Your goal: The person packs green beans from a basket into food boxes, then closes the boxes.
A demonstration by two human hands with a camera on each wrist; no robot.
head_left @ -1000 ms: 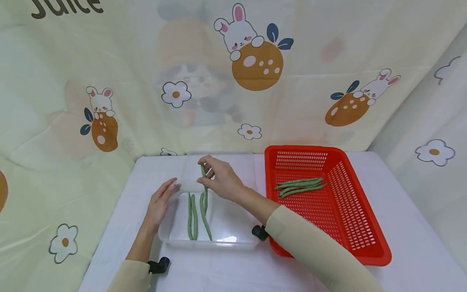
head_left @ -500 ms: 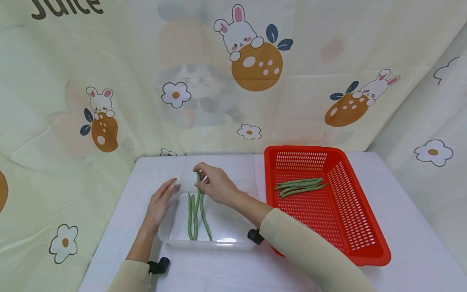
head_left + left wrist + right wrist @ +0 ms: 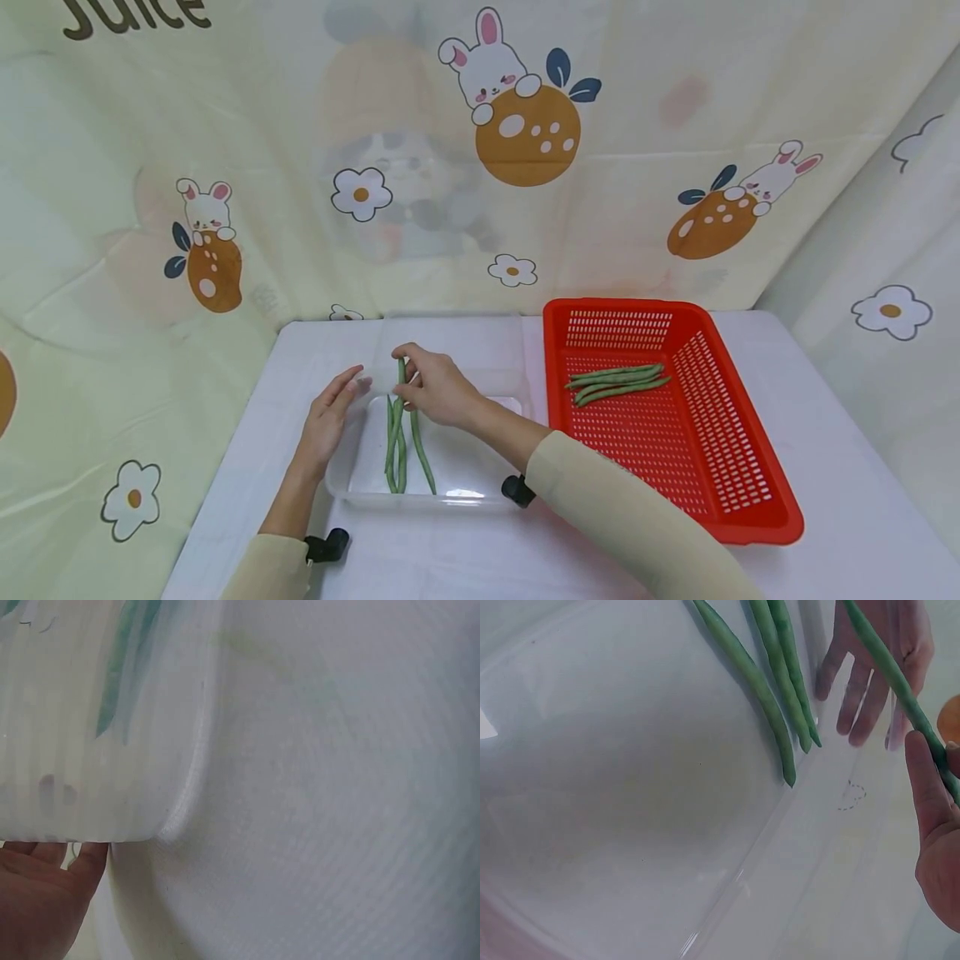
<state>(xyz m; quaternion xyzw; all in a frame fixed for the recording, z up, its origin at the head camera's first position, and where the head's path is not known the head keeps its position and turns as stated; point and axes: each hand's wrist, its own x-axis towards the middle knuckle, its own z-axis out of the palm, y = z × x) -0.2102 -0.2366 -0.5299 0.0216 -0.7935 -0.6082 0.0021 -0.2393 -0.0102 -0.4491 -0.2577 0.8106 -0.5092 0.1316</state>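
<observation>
My right hand (image 3: 442, 390) pinches the upper end of a green bean (image 3: 889, 667) between thumb and fingers. The bean hangs lengthwise over the left half of a clear plastic box (image 3: 480, 475). Three other green beans (image 3: 754, 682) lie on the box floor, two side by side at the left and one a little right. The held bean overlaps the left pair in the head view. My left hand (image 3: 324, 421) is at the box's back left corner, fingers extended against the outer wall; the right wrist view shows them through the plastic.
To the right stands a red perforated basket (image 3: 776, 500) with several green beans (image 3: 618, 383) in it. A clear, lid-like panel (image 3: 465, 337) lies behind the box. The white-covered table (image 3: 450, 558) ends at a patterned curtain (image 3: 300, 150).
My right hand has moved left and toward me, carrying the held bean from beside the right-hand bean to over the left pair. The left hand has stayed in place.
</observation>
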